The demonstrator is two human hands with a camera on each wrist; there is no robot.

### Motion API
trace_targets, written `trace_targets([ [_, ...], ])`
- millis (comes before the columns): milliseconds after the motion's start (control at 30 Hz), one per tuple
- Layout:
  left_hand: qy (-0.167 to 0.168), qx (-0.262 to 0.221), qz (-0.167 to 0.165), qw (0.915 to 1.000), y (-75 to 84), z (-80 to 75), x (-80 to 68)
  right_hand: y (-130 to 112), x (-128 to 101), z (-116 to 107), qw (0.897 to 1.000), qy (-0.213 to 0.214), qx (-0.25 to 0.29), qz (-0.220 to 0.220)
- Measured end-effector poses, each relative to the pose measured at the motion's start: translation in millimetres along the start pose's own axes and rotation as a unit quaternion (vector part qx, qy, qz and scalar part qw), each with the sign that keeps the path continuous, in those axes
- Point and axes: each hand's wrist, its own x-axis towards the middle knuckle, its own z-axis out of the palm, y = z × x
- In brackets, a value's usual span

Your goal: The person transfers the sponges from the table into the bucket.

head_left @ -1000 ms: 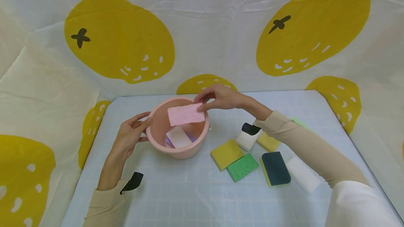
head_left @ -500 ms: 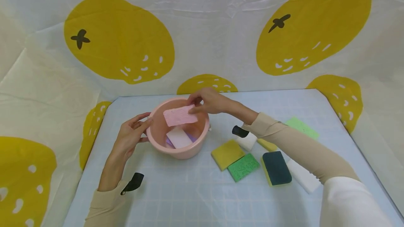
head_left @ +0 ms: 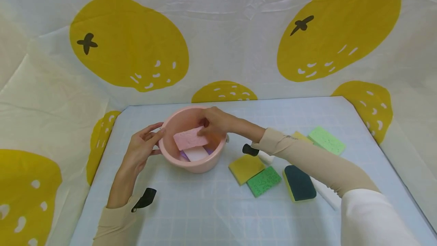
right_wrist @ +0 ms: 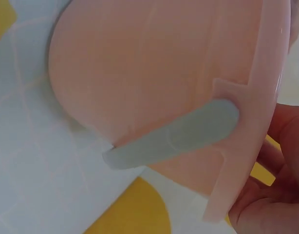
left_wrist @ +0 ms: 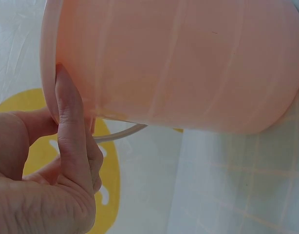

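A pink bucket (head_left: 211, 159) stands on the table at left of centre. My left hand (head_left: 143, 143) grips its rim on the left side, thumb over the edge; the left wrist view shows fingers (left_wrist: 71, 122) under the rim against the outer wall. My right hand (head_left: 215, 120) reaches into the bucket and pinches a pink sponge (head_left: 189, 138), tilted over a white sponge (head_left: 196, 154) and a purple one (head_left: 184, 156) at the bottom. In the right wrist view the rim hides the fingertips, and a pale bucket handle (right_wrist: 174, 136) hangs down the outside.
Right of the bucket lie a yellow sponge (head_left: 246, 169), a green sponge (head_left: 263, 181), a dark-topped scouring sponge (head_left: 299, 182) and a light green sponge (head_left: 326, 140). White sponges and another yellow one are partly hidden under the right sleeve (head_left: 317, 158). A fruit-printed cloth (head_left: 235, 29) hangs behind.
My right hand has moved left and down into the bucket, lowering the pink sponge toward the white one. The left hand keeps its grip on the rim.
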Motion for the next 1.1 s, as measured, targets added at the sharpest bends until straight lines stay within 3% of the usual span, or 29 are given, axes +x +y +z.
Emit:
trace_targets([
  [433, -0.003, -0.001, -0.005, 1.0000, 2.4, 1.6, 0.6, -5, 8, 14, 0.998, -0.055, 0.025, 0.020],
  [867, -0.008, -0.007, -0.003, 0.9999, 1.2, 1.1, -0.2, -15, 2, 20, 0.988, -0.118, -0.064, 0.071],
  [1100, -0.003, -0.006, -0.004, 1.0000, 0.9, 0.9, -0.9, -17, 0, 25, 0.986, -0.119, -0.092, 0.077],
])
